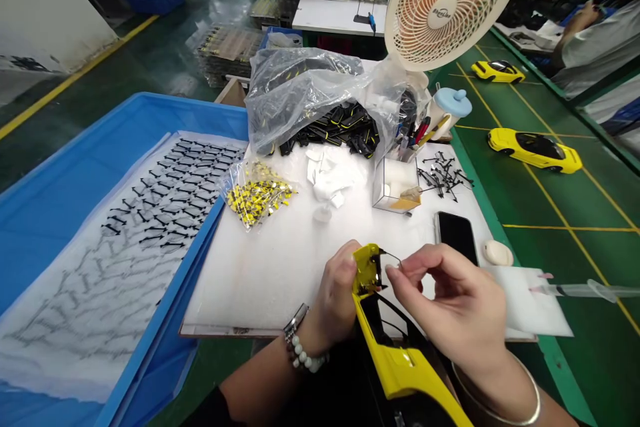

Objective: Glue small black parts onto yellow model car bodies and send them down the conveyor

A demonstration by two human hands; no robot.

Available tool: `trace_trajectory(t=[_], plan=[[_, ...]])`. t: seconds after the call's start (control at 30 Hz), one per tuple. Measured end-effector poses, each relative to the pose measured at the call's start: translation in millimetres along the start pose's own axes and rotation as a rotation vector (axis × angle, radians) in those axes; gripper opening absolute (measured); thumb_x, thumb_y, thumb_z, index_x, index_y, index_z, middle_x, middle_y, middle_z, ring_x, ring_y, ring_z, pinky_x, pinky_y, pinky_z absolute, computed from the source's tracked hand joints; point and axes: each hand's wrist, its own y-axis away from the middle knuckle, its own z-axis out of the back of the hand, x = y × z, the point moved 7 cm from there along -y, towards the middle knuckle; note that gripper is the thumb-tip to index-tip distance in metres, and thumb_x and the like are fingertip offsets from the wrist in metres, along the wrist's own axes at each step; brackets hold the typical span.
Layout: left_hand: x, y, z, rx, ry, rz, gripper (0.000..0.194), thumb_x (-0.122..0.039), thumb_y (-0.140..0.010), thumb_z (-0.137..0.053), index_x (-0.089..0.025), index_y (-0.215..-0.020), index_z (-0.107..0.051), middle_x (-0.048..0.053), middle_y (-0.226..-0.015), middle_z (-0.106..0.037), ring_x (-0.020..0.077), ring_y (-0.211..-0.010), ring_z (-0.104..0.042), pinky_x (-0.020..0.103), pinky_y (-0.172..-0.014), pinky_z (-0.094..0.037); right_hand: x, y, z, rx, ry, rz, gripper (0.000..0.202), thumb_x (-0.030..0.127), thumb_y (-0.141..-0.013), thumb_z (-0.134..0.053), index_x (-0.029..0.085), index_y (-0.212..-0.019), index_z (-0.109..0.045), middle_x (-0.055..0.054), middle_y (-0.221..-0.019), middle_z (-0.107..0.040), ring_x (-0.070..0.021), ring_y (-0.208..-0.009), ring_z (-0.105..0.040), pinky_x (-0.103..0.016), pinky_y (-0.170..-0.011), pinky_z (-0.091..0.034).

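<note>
My left hand is closed around the end of a yellow model car body, which points up from my lap at a slant. Between the thumb and fingertips of my right hand is the end of a thin black wire-like part. Its other end meets the yellow body near my left thumb; whether it is fixed there I cannot tell. On the table to the upper right lies a loose pile of thin black parts. A bag of small yellow-and-silver pieces lies to the left.
A blue tray with rows of small black parts stands at left. Behind my hands are a plastic bag of black pieces, white tissue and a clear box. At right are a phone, syringe and fan.
</note>
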Motion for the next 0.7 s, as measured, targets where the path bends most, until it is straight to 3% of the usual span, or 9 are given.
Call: trace_trajectory(t=[0.23, 0.43, 0.57, 0.7], plan=[[0.7, 0.6, 0.7, -0.004, -0.013, 0.016, 0.047, -0.059, -0.093, -0.038, -0.02, -0.07, -0.05, 0.004, -0.075, -0.053, 0.0187, -0.071, -0.05, 0.031, -0.072, -0.045, -1.8, 0.6, 1.1, 0.016, 0.001, -0.052, 0.013, 0.016, -0.08, -0.07, 0.022, -0.08, -0.059, 0.003, -0.064, -0.059, -0.0091, -0.057, -0.057, -0.018, -0.05, -0.048], [4.9, -0.4, -2.9, 0.007, 0.005, 0.037, 0.048, -0.061, -0.093, -0.034, -0.021, -0.074, -0.051, 0.002, -0.074, -0.049, 0.0174, -0.065, -0.046, 0.03, -0.062, -0.043, -3.6, 5.0, 2.4, 0.003, 0.024, -0.025, 0.015, 0.014, -0.079, -0.072, 0.021, -0.081, -0.059, 0.003, -0.067, -0.062, -0.0096, -0.06, -0.059, -0.019, -0.055, -0.05], [-15.5, -2.4, -1.6, 0.063, -0.161, -0.022, 0.044, -0.051, -0.098, -0.031, -0.021, -0.07, -0.046, 0.002, -0.07, -0.045, 0.0173, -0.066, -0.044, 0.029, -0.06, -0.039, -1.1, 5.3, 2.5, -0.001, 0.097, 0.026, 0.016, 0.012, -0.079, -0.071, 0.021, -0.083, -0.058, 0.003, -0.068, -0.062, -0.0089, -0.058, -0.059, -0.019, -0.054, -0.05], [-49.3, 1.9, 4.9, 0.041, -0.386, -0.179, 0.031, -0.034, -0.099, -0.04, -0.018, -0.078, -0.056, 0.004, -0.079, -0.055, 0.0177, -0.076, -0.052, 0.029, -0.071, -0.042, 1.4, 3.4, 1.1, 0.025, 0.107, 0.044, 0.016, 0.012, -0.081, -0.069, 0.022, -0.083, -0.057, 0.004, -0.066, -0.061, -0.008, -0.057, -0.058, -0.018, -0.054, -0.05]])
